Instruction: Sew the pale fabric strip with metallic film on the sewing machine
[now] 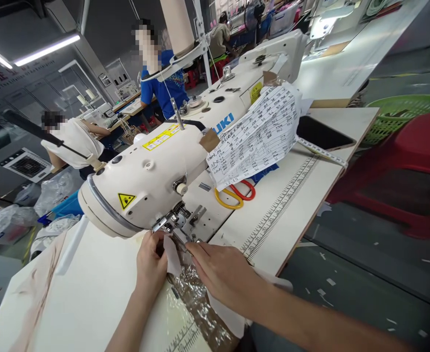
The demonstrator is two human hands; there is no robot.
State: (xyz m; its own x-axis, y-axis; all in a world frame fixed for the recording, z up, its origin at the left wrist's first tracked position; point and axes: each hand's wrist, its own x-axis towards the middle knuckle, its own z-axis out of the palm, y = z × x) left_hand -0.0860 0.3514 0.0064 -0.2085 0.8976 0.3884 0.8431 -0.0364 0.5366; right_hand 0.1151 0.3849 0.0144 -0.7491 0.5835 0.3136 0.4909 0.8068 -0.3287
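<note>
My left hand (151, 261), fingers curled, is at the needle end of a white sewing machine (152, 176), against the edge of a white strip of material (173, 256). My right hand (222, 274) is closed, its fingertips by a small metal part (180, 237) beside the presser foot; what they grip is hidden. Between my forearms, brown material under shiny clear plastic (196, 288) runs from the needle area toward me. Yellow and red-handled scissors (233, 195) lie behind my right hand, partly under a sheet of handwritten paper (255, 137).
A dark phone (321, 132) and a ruler scale (281, 205) are on the table's right side. Pale pink fabric (39, 298) lies at left. A red chair (401, 171) and green basket (409, 117) stand at right. A person in blue (163, 88) sits beyond the machine.
</note>
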